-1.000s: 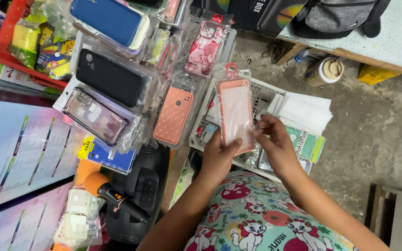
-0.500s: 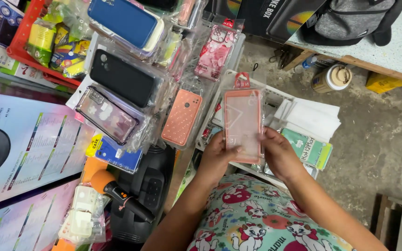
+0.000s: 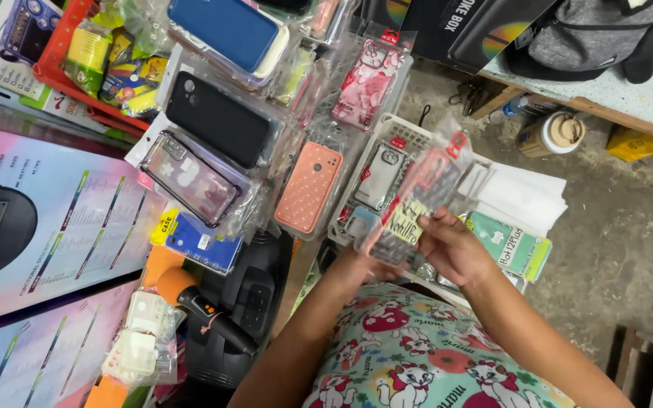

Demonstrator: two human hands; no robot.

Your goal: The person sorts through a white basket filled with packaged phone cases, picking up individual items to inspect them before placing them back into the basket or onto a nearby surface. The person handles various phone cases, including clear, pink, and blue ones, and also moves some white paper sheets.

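Both my hands hold a clear plastic sleeve with a pink-edged phone case (image 3: 415,200) inside it, tilted flat over a white wire basket (image 3: 404,133). My left hand (image 3: 357,264) grips the sleeve's lower left end from below. My right hand (image 3: 451,245) pinches its lower right edge, thumb on top. A small handwritten label shows on the sleeve near my fingers. The basket below holds more packaged cases, among them a grey one (image 3: 378,175).
Bagged phone cases hang to the left: orange (image 3: 308,187), black (image 3: 217,119), blue (image 3: 224,30), pink floral (image 3: 363,85), purple clear (image 3: 190,177). A red basket (image 3: 58,57) holds packets. Large printed boxes (image 3: 39,227), a black speaker (image 3: 239,302), a jar (image 3: 549,134) on the concrete floor.
The case was upright and facing me; now it is tipped down flat and turned, showing the labelled side. My hands moved to its lower end.
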